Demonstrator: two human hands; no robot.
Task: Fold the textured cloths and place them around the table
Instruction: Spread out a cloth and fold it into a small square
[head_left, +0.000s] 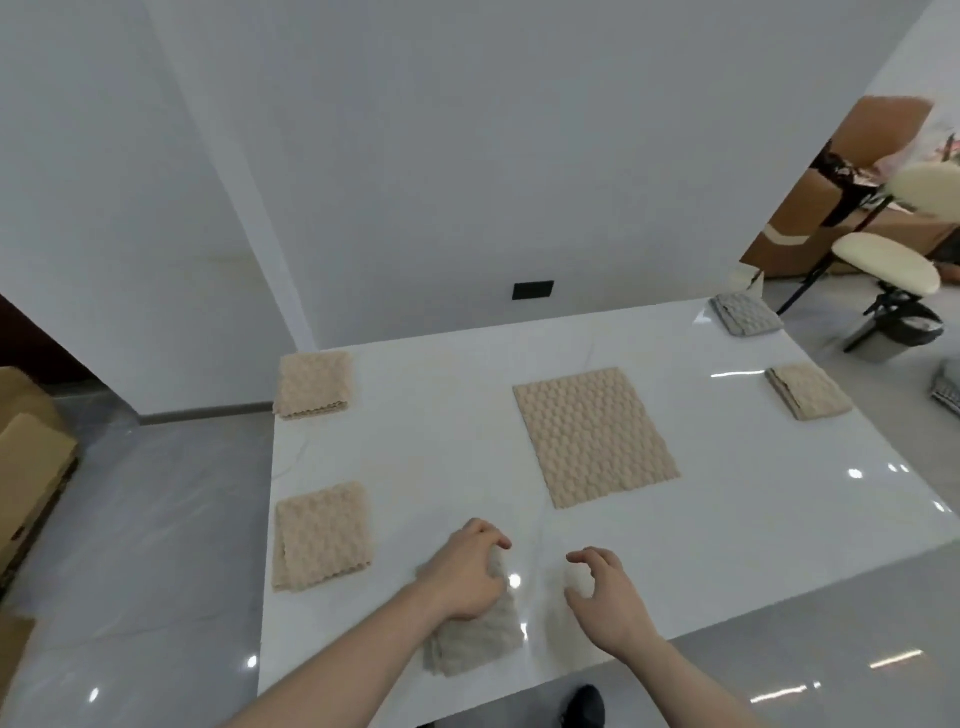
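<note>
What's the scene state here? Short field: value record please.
surface: white glossy table
flat cloth: beige, unfolded, centre
folded beige cloths: far left; near left; right edge
folded grey cloth: far right corner
cloth in hand: greyish, folded, near edge
left hand: grips the cloth in hand
right hand: fingers curled, holds nothing

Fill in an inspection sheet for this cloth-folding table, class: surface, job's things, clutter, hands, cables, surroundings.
Surface: glossy white marble-look table, glare spots.
Job's things: three folded beige textured cloths; one folded grey textured cloth; one flat beige textured cloth; one pale folded cloth at the near edge.
Clutter: nothing seen.
Hands: left hand grips the pale cloth; right hand curled, holding nothing.
Cables: nothing seen.
Surroundings: white walls, cream padded stool, brown cardboard boxes.
</note>
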